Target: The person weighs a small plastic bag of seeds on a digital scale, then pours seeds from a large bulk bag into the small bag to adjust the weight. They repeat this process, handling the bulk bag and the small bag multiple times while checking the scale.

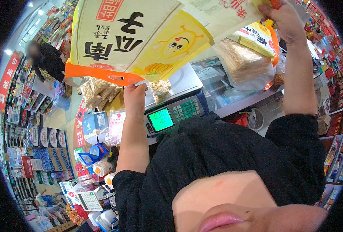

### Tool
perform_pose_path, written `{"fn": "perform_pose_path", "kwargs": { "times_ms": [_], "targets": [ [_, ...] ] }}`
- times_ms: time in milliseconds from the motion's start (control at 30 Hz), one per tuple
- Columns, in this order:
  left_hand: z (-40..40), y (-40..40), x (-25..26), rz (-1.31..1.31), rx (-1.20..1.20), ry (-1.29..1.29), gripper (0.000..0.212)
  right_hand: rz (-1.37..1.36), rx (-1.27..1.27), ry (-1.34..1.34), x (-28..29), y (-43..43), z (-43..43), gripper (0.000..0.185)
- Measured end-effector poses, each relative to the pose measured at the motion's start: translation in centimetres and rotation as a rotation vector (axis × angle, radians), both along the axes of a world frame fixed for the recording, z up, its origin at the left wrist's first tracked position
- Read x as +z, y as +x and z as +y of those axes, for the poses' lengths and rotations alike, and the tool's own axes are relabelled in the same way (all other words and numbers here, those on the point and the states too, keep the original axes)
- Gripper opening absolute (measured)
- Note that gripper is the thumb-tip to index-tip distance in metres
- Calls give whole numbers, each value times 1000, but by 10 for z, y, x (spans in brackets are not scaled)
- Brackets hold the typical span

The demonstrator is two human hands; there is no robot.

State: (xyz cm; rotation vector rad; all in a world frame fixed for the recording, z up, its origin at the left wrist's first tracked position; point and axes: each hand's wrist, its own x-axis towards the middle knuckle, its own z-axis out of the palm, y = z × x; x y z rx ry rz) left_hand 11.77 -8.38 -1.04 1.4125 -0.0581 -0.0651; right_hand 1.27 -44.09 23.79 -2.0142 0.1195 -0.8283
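I hold a large yellow and white plastic package (110, 34) with an orange edge up over the counter, tilted in the air. It bears writing, a cartoon seed and a pumpkin picture. My left hand (135, 97) pinches its orange edge near the handle hole. My right hand (287, 23) grips the opposite end at the upper right. Below the package stands an electronic scale (176, 111) with a lit green display and a metal pan (186, 79). A small clear bag of seeds or nuts (160, 90) lies at the pan's near left, just right of my left hand.
Filled clear bags (100, 91) are heaped left of the scale. On the right, a plastic-wrapped stack (241, 63) carries another yellow package (255, 40). A glass-topped counter (218, 87) lies between. A calculator (90, 200) sits lower left. A person (48, 59) stands beyond the counter near shelves.
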Motion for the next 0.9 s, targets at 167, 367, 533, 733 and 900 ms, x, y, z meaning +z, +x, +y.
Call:
{"fn": "perform_pose_path", "kwargs": {
  "times_ms": [167, 367, 533, 733, 900],
  "targets": [
    [-3, 3, 2, -47, -15, 46, 11, -50, 299, 383, -66, 20, -96, 30],
    [-5, 7, 4, -58, -25, 25, 15, 4, 146, 850, -150, 20, -83, 39],
    [-14, 5, 17, -90, -11, 137, 18, 61, -84, 1110, -214, -7, -85, 38],
    [-8, 14, 6, -589, 29, 614, 26, 52, -133, 1536, -273, -38, -111, 31],
    [-20, 5, 41, -597, -252, 1152, 43, -18, 10, 1758, -296, -41, -110, 30]
  ]
}}
